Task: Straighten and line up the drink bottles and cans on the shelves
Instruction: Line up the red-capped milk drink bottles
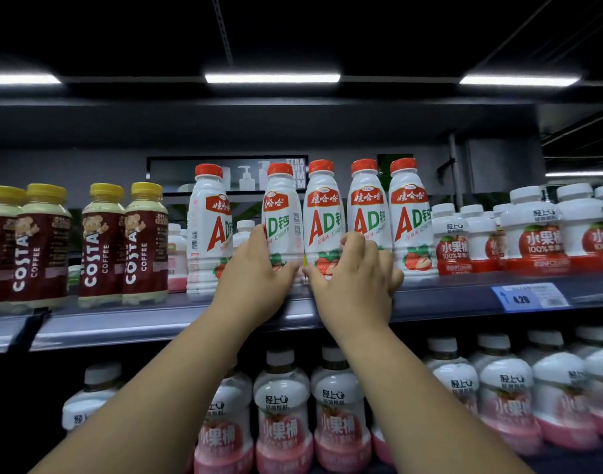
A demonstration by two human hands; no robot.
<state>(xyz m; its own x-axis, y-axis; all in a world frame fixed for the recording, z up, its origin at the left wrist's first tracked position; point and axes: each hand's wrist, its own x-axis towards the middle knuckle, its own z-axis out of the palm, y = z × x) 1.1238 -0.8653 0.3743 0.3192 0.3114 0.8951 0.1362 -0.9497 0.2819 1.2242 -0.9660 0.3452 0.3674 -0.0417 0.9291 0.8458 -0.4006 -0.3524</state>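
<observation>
Five white AD bottles (409, 213) with red caps are stood upright at the middle of the upper shelf (156, 323), close behind its front edge. Four Costa coffee bottles (101, 241) are seen at the left of the frame, in two pairs with a narrow gap between. The second AD bottle (283, 206) from the left is gripped low down by the left hand (259, 278), with fingers and thumb curled round it. The third AD bottle (324, 213) is crossed by the thumb of the right hand (354, 275), whose curled fingers cover the foot of the fourth AD bottle (366, 206). Bottles two to five are packed side by side. Open room is left only between the first and second. Short white-capped bottles (529, 234) are crowded at the right, overlapping too much to be counted.
</observation>
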